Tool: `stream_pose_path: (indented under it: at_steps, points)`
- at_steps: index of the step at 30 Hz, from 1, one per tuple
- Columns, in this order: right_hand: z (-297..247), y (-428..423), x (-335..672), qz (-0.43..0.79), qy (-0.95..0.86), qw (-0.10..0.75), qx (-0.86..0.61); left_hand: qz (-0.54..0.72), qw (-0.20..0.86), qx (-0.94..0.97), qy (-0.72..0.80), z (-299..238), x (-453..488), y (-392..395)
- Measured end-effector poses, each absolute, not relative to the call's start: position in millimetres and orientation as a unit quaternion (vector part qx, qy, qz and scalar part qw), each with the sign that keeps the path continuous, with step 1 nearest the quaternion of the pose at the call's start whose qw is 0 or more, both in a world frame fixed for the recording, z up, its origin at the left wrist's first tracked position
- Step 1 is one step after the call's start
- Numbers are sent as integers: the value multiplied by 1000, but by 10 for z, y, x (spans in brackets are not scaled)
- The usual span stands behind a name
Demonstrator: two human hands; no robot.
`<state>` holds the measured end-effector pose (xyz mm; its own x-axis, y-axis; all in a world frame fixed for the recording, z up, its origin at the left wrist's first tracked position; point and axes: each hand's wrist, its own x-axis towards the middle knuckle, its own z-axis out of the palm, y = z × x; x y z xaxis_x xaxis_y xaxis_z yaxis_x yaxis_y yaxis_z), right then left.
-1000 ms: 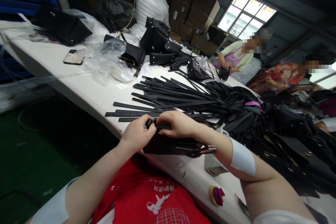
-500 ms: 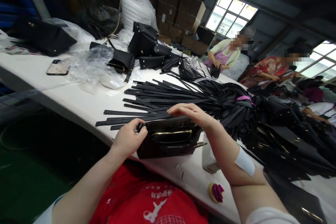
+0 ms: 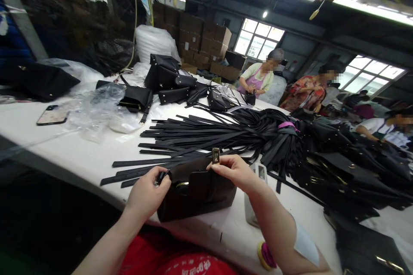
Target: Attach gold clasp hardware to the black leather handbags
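Note:
A black handbag stands near the table's front edge, tilted toward me, with a short stretch of gold zipper showing at its mouth. My left hand is closed on its upper left corner, where a small dark strap end pokes out between thumb and fingers. My right hand pinches a dark tab at the top edge. A gold clasp stands up just above those fingertips. A dark flap or tab covers part of the zipper between the hands.
Black straps lie bundled behind the bag, tied with a pink band. A white container stands by my right forearm. More black bags are piled right. A phone and clear plastic lie left. Several people work beyond.
My right hand has gone from hovering open over the bag to pinching the tab with the gold clasp. The flap now hides most of the zipper. The camera view has tipped upward.

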<state>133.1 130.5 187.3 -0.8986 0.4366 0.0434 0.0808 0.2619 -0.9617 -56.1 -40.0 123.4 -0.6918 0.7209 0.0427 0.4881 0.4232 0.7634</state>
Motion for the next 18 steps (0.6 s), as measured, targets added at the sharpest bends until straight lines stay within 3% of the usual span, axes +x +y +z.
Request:
stream_pose_path:
  at_steps: [6,9,13,18]
  points:
    - [1804,1308,1322,631,-733,166,-192,376,132,382,834,1236,-529,-433]
    - [1795,1268,1342,614,-743,182,-196,325,68,398,855,1317,-472,-468]
    - [1870,1154,1404,525,-811,181,-184,358,-71,471,803,1614,-347,-454]
    - [2010,1002,1456,390,-883,187,-185,404,-17,635,658,2037,-194,-170]
